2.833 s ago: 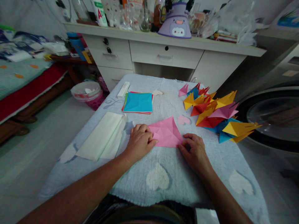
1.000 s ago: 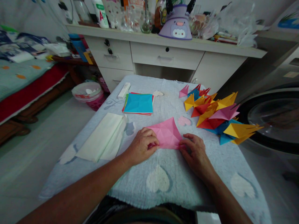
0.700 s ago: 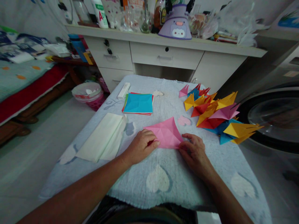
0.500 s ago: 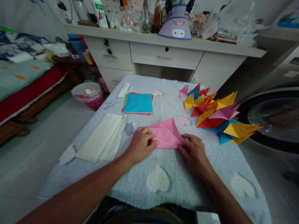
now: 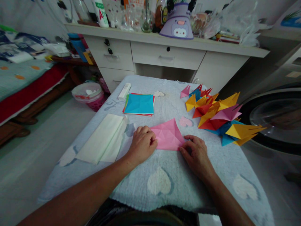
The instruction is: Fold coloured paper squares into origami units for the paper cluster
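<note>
A creased pink paper [image 5: 168, 135] lies folded on the pale blue cloth [image 5: 164, 166] that covers the table. My left hand [image 5: 141, 144] rests curled on the paper's left corner, its fingers bent down and pressing it. My right hand [image 5: 197, 152] pinches the paper's lower right corner against the cloth. A stack of flat coloured sheets [image 5: 139, 104], blue on top, lies beyond the hands. To the right sits a pile of folded paper shapes [image 5: 217, 114] in yellow, red, pink and blue.
A folded cream cloth [image 5: 104, 139] lies at the left of the table, a white tube [image 5: 124, 91] at the back. A cluttered white desk [image 5: 164, 50] stands behind. A bin [image 5: 87, 94] and a bed [image 5: 25, 81] are at the left, a washing machine [image 5: 270, 119] at the right.
My left hand lifted the paper's left flap, then pressed it down flat again and slid a little to the left. My right hand stayed pinching the right corner.
</note>
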The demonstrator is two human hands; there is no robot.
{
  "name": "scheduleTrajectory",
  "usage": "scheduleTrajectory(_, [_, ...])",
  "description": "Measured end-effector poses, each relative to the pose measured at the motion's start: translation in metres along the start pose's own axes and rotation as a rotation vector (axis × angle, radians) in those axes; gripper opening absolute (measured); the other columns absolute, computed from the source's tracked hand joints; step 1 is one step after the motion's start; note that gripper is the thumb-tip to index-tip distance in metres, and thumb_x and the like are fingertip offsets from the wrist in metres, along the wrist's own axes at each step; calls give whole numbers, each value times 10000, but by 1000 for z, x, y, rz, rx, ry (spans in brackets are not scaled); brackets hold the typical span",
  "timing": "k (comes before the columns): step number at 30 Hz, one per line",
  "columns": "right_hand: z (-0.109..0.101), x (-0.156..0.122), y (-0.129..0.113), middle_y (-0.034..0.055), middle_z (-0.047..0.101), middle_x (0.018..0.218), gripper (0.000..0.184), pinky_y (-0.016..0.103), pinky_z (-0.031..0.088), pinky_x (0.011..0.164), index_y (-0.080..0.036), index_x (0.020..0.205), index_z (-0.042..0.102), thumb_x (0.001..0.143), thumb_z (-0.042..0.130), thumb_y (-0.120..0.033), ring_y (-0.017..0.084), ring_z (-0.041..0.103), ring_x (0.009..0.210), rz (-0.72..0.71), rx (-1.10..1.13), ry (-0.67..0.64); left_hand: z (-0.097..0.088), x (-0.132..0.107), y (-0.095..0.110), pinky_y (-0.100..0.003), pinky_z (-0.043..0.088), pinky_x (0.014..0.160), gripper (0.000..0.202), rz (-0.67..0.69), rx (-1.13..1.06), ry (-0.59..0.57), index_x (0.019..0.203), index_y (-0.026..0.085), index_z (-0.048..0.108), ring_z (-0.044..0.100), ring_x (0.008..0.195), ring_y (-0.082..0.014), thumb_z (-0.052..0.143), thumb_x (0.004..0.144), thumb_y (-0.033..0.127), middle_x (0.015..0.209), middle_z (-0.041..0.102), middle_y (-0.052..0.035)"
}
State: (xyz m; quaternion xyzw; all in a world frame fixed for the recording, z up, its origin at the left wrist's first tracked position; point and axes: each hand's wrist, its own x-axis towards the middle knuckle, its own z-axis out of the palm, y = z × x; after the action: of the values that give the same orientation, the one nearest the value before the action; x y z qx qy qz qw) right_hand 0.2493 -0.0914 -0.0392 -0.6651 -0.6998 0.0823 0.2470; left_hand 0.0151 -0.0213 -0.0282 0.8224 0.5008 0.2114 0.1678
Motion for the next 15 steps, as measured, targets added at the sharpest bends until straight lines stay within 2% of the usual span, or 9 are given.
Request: scheduleTrajectory(15, [1, 0, 1, 108, 608, 1153, 116, 493, 405, 903, -214, 745, 660, 826, 623, -288, 313, 529, 1070, 2, -9, -3, 1, 1, 1, -382, 394, 823, 124, -6, 53, -5, 700, 206, 538, 488, 926, -234, 569, 820, 221, 892, 566, -43])
